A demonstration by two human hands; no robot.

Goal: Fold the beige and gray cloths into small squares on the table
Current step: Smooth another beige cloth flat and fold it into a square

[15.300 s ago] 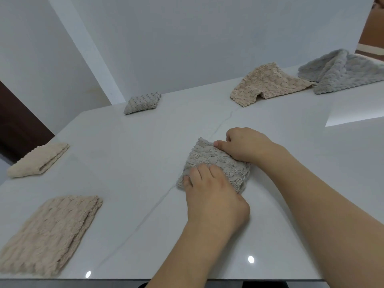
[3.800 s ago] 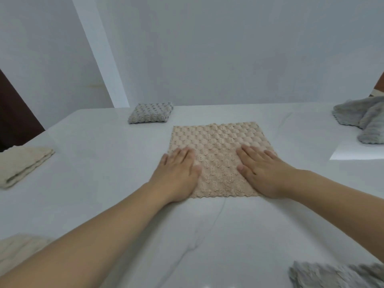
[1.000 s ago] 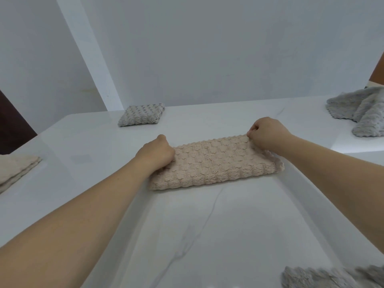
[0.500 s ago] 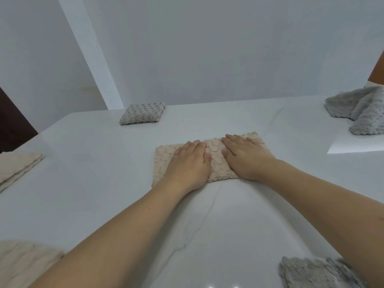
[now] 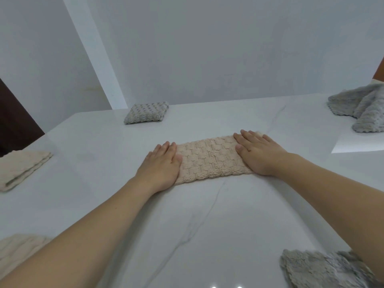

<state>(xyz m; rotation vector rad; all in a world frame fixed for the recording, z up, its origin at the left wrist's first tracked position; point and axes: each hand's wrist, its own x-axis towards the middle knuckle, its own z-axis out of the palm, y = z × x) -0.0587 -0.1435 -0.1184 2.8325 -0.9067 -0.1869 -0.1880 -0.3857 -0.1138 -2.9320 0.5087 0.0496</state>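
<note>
A beige textured cloth [image 5: 209,161], folded into a long strip, lies in the middle of the white table [image 5: 207,225]. My left hand [image 5: 161,166] presses flat on its left end with straight fingers. My right hand [image 5: 258,154] presses flat on its right end, fingers straight and pointing away. A small folded gray square [image 5: 146,112] sits at the back left. A crumpled gray cloth [image 5: 361,109] lies at the far right. Another gray cloth [image 5: 324,269] lies at the near right, partly under my right forearm.
A folded beige cloth [image 5: 22,168] rests at the table's left edge, and another beige cloth [image 5: 16,248] shows at the near left corner. A white wall rises behind the table. A dark opening stands at the far left.
Both hands have slid apart from the middle of the strip to its two ends, smoothing it flat. The cloth stays folded in half.
</note>
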